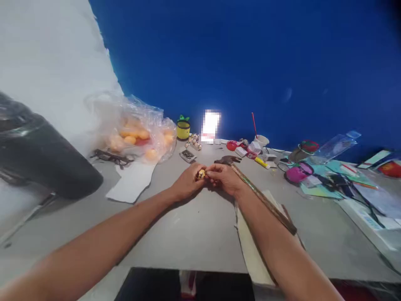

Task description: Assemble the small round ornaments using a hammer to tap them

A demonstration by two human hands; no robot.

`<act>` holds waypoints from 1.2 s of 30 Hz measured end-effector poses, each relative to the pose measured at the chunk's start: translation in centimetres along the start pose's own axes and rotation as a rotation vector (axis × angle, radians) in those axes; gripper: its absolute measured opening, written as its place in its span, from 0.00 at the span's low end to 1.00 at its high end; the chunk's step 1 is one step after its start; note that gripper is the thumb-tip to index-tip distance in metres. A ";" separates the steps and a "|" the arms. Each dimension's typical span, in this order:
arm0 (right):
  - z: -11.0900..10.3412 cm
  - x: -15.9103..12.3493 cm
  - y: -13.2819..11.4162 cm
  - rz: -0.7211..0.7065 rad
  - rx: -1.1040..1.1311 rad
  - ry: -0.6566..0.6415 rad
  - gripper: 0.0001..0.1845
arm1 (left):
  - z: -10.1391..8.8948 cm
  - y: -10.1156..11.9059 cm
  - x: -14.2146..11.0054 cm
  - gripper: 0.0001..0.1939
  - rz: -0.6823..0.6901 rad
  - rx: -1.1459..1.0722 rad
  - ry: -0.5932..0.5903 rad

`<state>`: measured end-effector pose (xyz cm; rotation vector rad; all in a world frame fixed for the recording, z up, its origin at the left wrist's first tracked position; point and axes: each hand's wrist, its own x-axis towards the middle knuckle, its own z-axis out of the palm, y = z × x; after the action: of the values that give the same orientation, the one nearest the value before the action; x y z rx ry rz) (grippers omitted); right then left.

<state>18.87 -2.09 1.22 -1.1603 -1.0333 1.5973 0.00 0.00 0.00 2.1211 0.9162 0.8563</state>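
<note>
Over the middle of the table, my left hand [187,182] is closed around a small gold ball [201,174] with dark spots. My right hand [226,179] meets it from the right, thumb and fingers pinched together at the ball's edge; whatever is between those fingertips is too small to make out. Just beyond my left hand lies a small open box [182,156] of tiny dark metallic pieces. Behind that sits a cluster of shiny gold balls [194,144]. A claw hammer [228,160] lies beyond my right hand, its long handle running back beside my right forearm.
Clear plastic bags of orange fruit [134,133], eyeglasses [114,157] and white paper [133,182] are at left, near a large dark cylinder [46,154]. A yellow pot [183,130] and bright screen [211,123] stand behind. Cup [262,140], yellow tube [261,162], bottle [336,146] and papers clutter the right.
</note>
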 end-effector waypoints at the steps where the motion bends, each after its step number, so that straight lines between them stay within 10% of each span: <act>1: 0.0 0.0 0.0 -0.004 -0.010 -0.006 0.24 | 0.0 -0.1 0.0 0.12 -0.013 -0.010 -0.006; 36: 1.2 -0.2 -0.2 -0.109 -0.158 0.029 0.14 | 0.8 0.3 0.1 0.05 -0.067 0.101 -0.035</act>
<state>17.77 -2.38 1.77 -1.2078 -1.2003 1.4304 0.73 -0.31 -0.19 2.1708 1.0254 0.7508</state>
